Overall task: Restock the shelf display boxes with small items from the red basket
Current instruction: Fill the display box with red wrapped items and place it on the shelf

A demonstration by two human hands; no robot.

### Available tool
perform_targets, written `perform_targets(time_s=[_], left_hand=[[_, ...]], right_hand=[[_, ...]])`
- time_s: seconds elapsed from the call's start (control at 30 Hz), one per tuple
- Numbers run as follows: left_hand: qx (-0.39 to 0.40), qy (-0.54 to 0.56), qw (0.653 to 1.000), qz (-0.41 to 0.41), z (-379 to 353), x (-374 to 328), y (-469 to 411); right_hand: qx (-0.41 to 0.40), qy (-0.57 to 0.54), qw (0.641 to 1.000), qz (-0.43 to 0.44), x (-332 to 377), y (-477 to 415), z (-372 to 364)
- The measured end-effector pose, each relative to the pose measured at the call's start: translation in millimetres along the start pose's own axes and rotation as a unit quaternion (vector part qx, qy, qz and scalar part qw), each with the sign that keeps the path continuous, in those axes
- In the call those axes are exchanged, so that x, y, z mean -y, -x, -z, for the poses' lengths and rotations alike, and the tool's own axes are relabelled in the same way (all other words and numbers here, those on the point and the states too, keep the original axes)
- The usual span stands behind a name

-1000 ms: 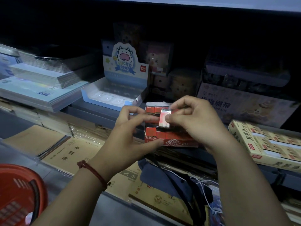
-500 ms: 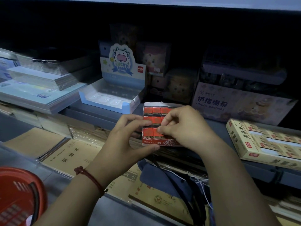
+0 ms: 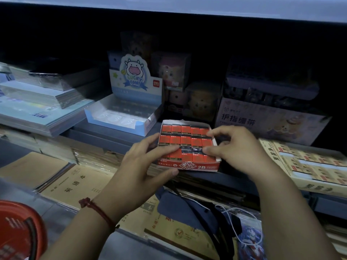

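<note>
erasers (image 3: 185, 141) in red wrappers fill the display box (image 3: 189, 167) in three rows.

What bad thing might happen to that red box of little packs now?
The red cardboard box sits at the front edge of the dark blue shelf, steadied by the left hand; let go carelessly, it might tip off. The right hand touches the small red packs, rowed tightly, so pushing hard might pop neighbours out of line.

Dark grey-blue shelf board (image 3: 105, 136) carries, left to right: stacked wrapped notebooks (image 3: 37, 109), pale blue cow-printed cardboard display tray (image 3: 112, 121), red cardboard eraser box (image 3: 187, 167) at the front edge, cream carton (image 3: 309, 166).
</note>
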State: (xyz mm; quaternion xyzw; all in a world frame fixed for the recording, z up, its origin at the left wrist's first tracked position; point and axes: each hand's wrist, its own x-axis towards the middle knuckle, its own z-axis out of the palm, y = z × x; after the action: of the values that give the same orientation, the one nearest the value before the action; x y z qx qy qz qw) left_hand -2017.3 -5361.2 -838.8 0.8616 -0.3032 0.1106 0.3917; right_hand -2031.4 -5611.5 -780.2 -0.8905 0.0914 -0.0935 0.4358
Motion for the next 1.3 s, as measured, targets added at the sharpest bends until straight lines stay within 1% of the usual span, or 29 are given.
perform_targets(time_s=[0.07,0.17,0.27,0.4,0.5,0.57,0.67,0.83,0.97,1.03,1.1,1.17,1.23,1.3], left_hand=[[0.006,-0.003,1.000,-0.009,-1.4,-0.6,-0.5],[-0.009,0.003,1.000,-0.002,-3.2,2.5,-3.3],[-0.015,0.020,1.000,0.006,-2.9,5.1,-6.8],[-0.017,0.031,0.999,0.013,-2.9,6.0,-8.3],[-0.017,0.040,0.999,0.013,-3.8,6.3,-7.9],[-0.017,0.048,0.999,0.018,-4.9,6.1,-8.0],[-0.020,0.043,0.999,0.016,-6.3,6.7,-8.8],[-0.015,0.037,0.999,0.009,-5.3,6.8,-8.5],[-0.005,0.030,0.999,0.011,-0.3,2.0,-7.3],[-0.008,0.028,0.999,0.021,5.3,-2.1,-3.7],[-0.023,0.010,0.999,0.021,14.8,-5.6,4.2],[-0.039,-0.019,0.999,0.027,27.7,-5.1,16.8],[-0.046,-0.054,0.996,0.056,44.0,-0.7,35.5],[-0.054,-0.081,0.992,0.079,63.3,4.3,60.7]], right_hand=[[-0.002,-0.002,1.000,-0.001,-1.9,-0.5,-5.8],[-0.010,-0.006,1.000,-0.005,-4.3,-2.8,-6.6],[-0.011,0.013,1.000,-0.004,-5.6,-4.3,-7.2],[-0.006,0.056,0.998,0.029,-5.1,-4.7,-12.3],[-0.004,0.055,0.998,0.043,-5.3,-4.9,-11.3],[-0.020,0.048,0.998,0.041,-5.9,-5.7,-12.9],[-0.036,0.040,0.998,0.033,-7.9,-8.2,-16.8],[-0.034,0.038,0.998,0.035,-7.5,-8.8,-18.5],[-0.022,0.054,0.998,0.034,-4.8,-6.1,-17.7],[-0.035,0.077,0.996,0.038,0.3,-3.0,-17.2],[-0.082,0.115,0.987,0.082,11.2,2.8,-21.4],[-0.113,0.125,0.973,0.156,30.2,14.1,-32.7],[-0.090,0.108,0.965,0.222,52.4,30.5,-52.3],[-0.029,0.096,0.960,0.261,71.1,49.7,-78.0]])
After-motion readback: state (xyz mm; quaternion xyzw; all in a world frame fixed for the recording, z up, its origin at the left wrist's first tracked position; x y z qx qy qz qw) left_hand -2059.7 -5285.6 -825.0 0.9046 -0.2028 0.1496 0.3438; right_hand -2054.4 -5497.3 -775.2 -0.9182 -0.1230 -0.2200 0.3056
